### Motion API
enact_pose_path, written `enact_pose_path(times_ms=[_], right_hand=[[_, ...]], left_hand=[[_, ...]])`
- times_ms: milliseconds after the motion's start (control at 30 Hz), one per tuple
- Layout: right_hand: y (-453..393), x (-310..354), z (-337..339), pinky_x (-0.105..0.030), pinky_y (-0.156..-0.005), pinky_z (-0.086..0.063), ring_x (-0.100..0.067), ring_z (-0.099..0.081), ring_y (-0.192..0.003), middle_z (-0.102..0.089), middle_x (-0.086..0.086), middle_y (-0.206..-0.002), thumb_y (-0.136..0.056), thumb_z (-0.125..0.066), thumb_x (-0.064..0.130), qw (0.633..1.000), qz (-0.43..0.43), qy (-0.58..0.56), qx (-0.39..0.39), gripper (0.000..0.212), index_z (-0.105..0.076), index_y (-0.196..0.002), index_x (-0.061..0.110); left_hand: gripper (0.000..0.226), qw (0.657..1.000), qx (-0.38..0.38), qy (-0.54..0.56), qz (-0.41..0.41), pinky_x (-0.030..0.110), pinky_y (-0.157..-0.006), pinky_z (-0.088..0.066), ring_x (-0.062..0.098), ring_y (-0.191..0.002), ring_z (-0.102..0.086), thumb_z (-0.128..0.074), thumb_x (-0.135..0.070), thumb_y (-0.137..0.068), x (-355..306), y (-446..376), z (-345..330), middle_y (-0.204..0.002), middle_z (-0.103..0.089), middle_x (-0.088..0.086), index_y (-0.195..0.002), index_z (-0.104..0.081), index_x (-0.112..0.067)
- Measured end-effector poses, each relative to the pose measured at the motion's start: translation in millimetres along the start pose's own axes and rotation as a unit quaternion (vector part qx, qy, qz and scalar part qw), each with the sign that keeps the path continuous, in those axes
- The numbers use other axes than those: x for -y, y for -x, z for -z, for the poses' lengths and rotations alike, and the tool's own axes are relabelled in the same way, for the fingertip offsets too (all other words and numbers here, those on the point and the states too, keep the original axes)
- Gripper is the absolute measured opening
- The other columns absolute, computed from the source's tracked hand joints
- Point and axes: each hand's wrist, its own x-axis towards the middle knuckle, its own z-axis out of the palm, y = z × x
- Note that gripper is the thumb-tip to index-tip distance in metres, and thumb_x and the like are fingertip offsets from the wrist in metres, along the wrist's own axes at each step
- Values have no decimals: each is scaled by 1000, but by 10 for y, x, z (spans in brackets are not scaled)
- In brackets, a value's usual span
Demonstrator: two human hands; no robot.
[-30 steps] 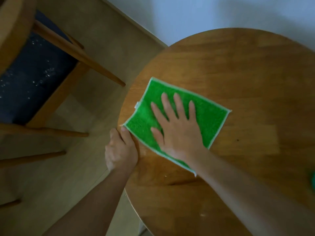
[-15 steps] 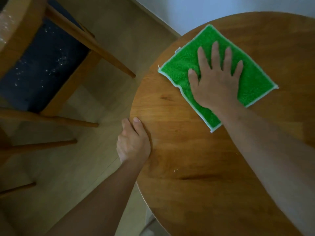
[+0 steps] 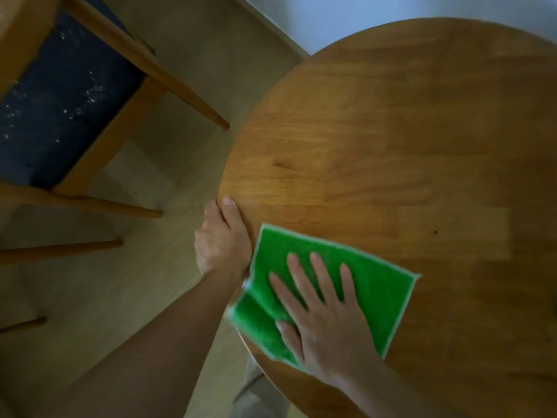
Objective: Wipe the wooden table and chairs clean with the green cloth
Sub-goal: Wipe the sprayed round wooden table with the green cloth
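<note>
Motion blur softens most of the scene, and the round wooden table (image 3: 407, 131) runs out of view at the right and bottom edges, so its far and near rims cannot be followed all the way round. Only part of a wooden chair (image 3: 99, 164) shows at upper left: a dark blue seat pad speckled with pale flecks, some frame rails and a few slanting legs, the rest cut off by the picture's edge. The green cloth (image 3: 370, 288) lies on the tabletop near its left rim, its near-left corner rumpled and hanging slightly past the edge over the pale floor (image 3: 187, 70). The right hand (image 3: 325, 321) lies flat on top of the cloth, fingers (image 3: 319, 273) straight and spread, pointing away from the person, with green showing between and beyond them; the thumb rests near the folded corner. The left hand (image 3: 221, 242) grips the table's rim just beside the cloth's left edge, thumb on the top surface, the other fingers curled under the edge and out of sight.
</note>
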Motion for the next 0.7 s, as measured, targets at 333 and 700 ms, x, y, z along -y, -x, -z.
enact_pose_path(times_ms=[333, 700], right_hand=[[-886, -724, 415, -60, -114, -4, -33, -4, -149, -3, -3, -163, -97, -14, 58, 978, -200, 2, -60, 64, -8, -154, 31], [-890, -128, 312, -61, -116, -3, -37, -1, -148, -1, -10, -163, -99, -18, 52, 987, -151, -17, -60, 63, -8, -155, 25]], left_hand=[[33, 1000, 2, -11, 8, 34, -68, -24, 31, -76, -48, -27, -45, -101, -16, 5, 5, -89, -61, 15, -89, -45, -20], [37, 1000, 17, -18, 10, 35, -70, -26, 33, -82, -50, -26, -45, -101, -8, -15, 27, -94, -60, 17, -93, -48, -17]])
